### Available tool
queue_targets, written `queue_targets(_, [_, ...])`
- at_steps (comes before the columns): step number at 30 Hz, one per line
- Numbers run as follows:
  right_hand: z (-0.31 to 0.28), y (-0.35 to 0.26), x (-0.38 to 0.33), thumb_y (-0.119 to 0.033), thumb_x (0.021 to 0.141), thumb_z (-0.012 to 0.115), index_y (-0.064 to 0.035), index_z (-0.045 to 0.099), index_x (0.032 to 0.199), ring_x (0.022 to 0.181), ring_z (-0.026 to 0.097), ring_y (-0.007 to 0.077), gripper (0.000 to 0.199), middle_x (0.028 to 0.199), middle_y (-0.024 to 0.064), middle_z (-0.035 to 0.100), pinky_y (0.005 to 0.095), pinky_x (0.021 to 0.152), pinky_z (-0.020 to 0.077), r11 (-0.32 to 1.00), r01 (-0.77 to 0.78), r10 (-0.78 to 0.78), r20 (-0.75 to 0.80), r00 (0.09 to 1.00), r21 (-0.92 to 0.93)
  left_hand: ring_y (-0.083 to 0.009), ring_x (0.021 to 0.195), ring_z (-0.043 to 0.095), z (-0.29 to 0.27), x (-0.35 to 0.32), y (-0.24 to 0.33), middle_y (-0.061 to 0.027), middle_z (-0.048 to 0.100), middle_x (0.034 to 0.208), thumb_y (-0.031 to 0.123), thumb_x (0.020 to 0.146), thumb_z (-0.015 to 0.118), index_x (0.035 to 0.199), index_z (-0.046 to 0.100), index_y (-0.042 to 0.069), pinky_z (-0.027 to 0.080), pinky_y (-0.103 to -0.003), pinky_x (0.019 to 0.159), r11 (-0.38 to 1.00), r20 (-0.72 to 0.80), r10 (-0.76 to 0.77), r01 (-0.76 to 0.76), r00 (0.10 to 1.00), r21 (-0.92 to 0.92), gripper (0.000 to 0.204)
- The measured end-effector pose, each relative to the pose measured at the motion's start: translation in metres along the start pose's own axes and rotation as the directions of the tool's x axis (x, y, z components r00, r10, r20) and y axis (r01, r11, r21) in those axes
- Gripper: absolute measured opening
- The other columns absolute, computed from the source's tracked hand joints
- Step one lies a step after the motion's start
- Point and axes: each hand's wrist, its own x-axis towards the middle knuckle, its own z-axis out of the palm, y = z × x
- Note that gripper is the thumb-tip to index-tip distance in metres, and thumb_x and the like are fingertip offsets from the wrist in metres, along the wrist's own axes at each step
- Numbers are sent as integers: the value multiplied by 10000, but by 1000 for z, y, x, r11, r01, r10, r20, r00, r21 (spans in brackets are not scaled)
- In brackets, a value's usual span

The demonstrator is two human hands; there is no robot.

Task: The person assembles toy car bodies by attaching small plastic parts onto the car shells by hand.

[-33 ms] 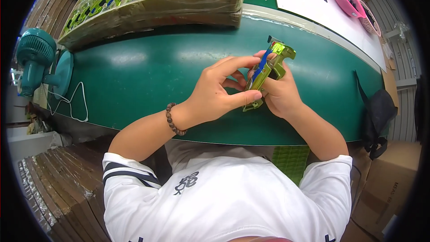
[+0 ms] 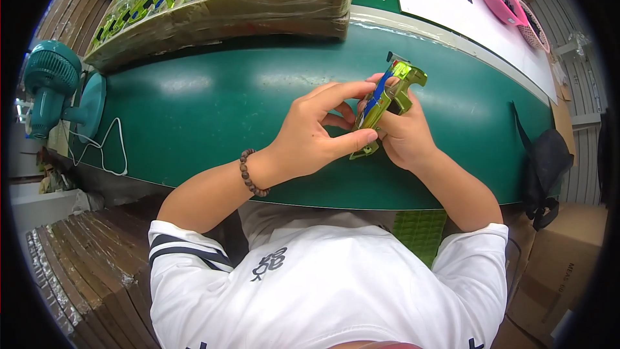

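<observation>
Both hands hold a shiny lime-green part (image 2: pixel 395 98) with a blue strip (image 2: pixel 376 95) along it, just above the green table (image 2: pixel 213 110). My left hand (image 2: pixel 316 132) pinches its lower end with the thumb, while the forefinger reaches over to the blue strip. A brown bead bracelet (image 2: pixel 248 173) circles that wrist. My right hand (image 2: pixel 403 134) cups the part from behind and below, its fingers wrapped around the upper end. The part's underside is hidden by the fingers.
Cardboard trays (image 2: pixel 219 13) filled with several similar green parts stand at the table's back. A teal fan (image 2: pixel 55 84) and its white cable (image 2: pixel 110 148) are at the left. Pink baskets (image 2: pixel 507 0) and a white sheet (image 2: pixel 465 13) lie at the back right. A black bag (image 2: pixel 546 161) hangs at the right edge.
</observation>
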Motion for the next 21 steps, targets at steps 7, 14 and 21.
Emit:
queue_targets(7, [1,-11,-7,-40,831,640,-35,369,1309,1065,532,180,550,1142,92,538,329,867,474,996,68,-58,167,984,-56,-83,790,575,-2,5,-13,-108,631,1012,91,899,515,1206,517,-15,516,-240,703,987,-253,-35,-6,967,-158,324])
queue_targets(14, [-93,-116,84,-256,862,610,-17,645,1069,745,614,129,318,877,57,666,261,666,489,577,177,-357,-51,933,-797,-35,729,563,-28,11,-8,-61,642,903,148,955,485,1004,569,-40,470,-193,653,924,-202,-317,254,927,-285,212])
queue_targets(21, [-214,-179,234,-140,827,547,-12,656,994,925,622,382,237,979,244,636,431,845,475,-232,-248,-734,2,679,-940,-143,805,611,-23,7,-28,-100,615,958,126,952,474,1117,464,4,515,-257,710,803,-94,-453,359,887,-476,206])
